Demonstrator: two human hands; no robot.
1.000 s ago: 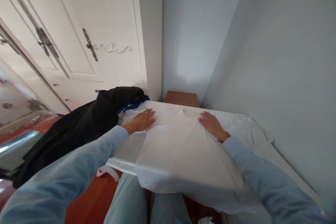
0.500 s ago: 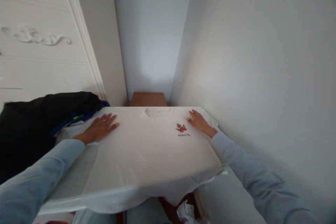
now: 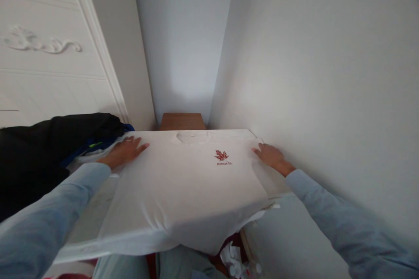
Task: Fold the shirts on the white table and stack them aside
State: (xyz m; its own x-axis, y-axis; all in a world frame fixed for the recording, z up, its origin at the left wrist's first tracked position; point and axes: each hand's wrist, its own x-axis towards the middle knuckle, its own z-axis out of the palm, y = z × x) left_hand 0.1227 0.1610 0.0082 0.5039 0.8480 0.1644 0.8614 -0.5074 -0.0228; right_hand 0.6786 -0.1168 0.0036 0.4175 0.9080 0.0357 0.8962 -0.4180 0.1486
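Left hand (image 3: 125, 152) and right hand (image 3: 270, 156), fingers apart, rest to either side of the collar (image 3: 192, 138), the left nearer; the white T-shirt (image 3: 193, 183) lies between them on the table (image 3: 93, 218), its length running from collar toward the person.

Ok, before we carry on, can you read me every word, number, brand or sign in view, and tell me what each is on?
"MEMOR": dark red capitals on the front of the white T-shirt, under the red leaf print.
Right after it, by the leaf's stem: something more, too small to read.
Green mark on the blue cloth: too blurred to tell if it is lettering.
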